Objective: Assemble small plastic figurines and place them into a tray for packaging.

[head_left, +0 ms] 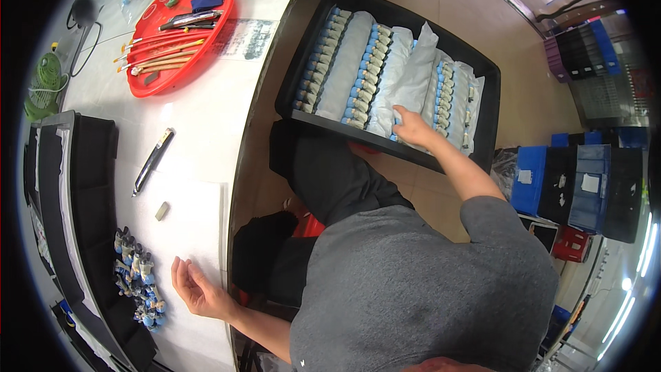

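- All places are referred to the black crate [491, 107], as viewed.
- Inside the crate, small blue-and-cream figures [363, 72] are arranged in rows, separated by white wrapping strips [346, 65].
- Over the crate's middle, one white wrapping sheet [415, 72] is seen standing higher than the strips.
- The right hand [413, 128] is placed over the crate's near side, fingertips at the lower end of this sheet, fingers drawn close together; whether anything is pinched cannot be told.
- The left hand [200, 295] is held well apart from the crate, to its lower left, above the white table [206, 120]; fingers are loosely curled, thumb set apart from them.
- Farther to the crate's lower left, near the left hand, a pile of figures [140, 279] is laid.
- Left of the crate, a slim black tool [153, 162] and a small grey block [162, 211] are noted.
- Upper left of the crate, brushes [172, 53] are held in a red tray [182, 81].
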A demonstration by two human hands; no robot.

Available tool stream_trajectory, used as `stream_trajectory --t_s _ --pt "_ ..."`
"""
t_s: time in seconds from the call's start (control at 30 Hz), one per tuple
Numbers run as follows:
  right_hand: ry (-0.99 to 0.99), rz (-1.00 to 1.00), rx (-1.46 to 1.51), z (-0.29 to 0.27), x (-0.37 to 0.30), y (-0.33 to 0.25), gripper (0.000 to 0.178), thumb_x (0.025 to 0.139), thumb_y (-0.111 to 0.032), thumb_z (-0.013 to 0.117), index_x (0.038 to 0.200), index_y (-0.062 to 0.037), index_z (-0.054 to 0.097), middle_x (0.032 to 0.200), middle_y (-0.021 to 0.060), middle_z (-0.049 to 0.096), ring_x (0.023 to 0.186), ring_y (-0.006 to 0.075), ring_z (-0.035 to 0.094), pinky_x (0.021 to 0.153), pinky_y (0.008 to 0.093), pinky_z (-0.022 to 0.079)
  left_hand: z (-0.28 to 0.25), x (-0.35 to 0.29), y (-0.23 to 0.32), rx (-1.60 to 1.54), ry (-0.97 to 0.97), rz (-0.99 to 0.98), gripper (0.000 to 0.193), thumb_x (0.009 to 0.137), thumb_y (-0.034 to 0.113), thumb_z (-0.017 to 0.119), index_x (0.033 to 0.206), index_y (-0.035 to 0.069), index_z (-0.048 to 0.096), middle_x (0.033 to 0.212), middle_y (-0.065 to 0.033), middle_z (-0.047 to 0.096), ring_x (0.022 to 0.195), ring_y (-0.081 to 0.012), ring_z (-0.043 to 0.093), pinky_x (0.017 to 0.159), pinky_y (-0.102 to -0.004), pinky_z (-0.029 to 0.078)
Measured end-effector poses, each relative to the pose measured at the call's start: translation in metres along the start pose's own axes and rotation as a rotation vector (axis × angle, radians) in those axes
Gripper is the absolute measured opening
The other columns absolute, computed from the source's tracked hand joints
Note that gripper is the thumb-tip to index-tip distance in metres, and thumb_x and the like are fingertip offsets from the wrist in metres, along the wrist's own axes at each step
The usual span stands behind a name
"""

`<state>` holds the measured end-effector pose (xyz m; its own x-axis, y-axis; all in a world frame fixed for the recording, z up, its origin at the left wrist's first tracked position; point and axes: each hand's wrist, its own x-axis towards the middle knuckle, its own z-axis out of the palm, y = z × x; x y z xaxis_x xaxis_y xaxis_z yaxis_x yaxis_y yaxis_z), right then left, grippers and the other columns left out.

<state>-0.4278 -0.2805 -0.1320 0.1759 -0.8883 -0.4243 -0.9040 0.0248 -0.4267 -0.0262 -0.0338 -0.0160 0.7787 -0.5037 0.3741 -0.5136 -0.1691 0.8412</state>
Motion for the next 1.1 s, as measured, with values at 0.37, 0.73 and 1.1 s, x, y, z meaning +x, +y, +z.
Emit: stream_trajectory --t_s 0.37,0.73,1.1 --pt "0.017 0.134 0.023 0.031 0.026 -0.021 0.057 0.07 -0.018 0.053 0.116 0.0112 0.039 0.103 0.0309 0.053 0.101 0.038 0.051 0.086 0.0401 0.041 0.002 0.002 0.002 0.028 0.0 -0.003 0.016 0.084 -0.003 0.051 0.099 -0.006 0.056 0.108 -0.0128 0.054 0.092 -0.0158 0.054 0.081 -0.0248 0.045" --pt "0.817 -0.197 0.53 -0.017 0.045 0.05 0.013 0.08 -0.012 0.053 0.089 -0.0059 0.062 0.065 0.006 0.057 0.054 0.014 0.05 0.052 0.0274 0.04 0.006 0.003 0.001 0.082 -0.002 -0.013 0.016 0.085 -0.002 0.051 0.1 -0.006 0.056 0.108 -0.0126 0.054 0.092 -0.0159 0.054 0.08 -0.025 0.045" --pt "1.01 -0.033 0.089 0.006 0.132 0.187 0.032 0.081 -0.018 0.051 0.108 0.0002 0.047 0.105 0.0176 0.053 0.094 0.0301 0.052 0.081 0.0377 0.039 0.005 0.004 -0.003 0.2 -0.019 0.019 0.017 0.084 -0.001 0.052 0.1 -0.006 0.057 0.107 -0.0128 0.054 0.094 -0.0176 0.054 0.082 -0.0264 0.045"
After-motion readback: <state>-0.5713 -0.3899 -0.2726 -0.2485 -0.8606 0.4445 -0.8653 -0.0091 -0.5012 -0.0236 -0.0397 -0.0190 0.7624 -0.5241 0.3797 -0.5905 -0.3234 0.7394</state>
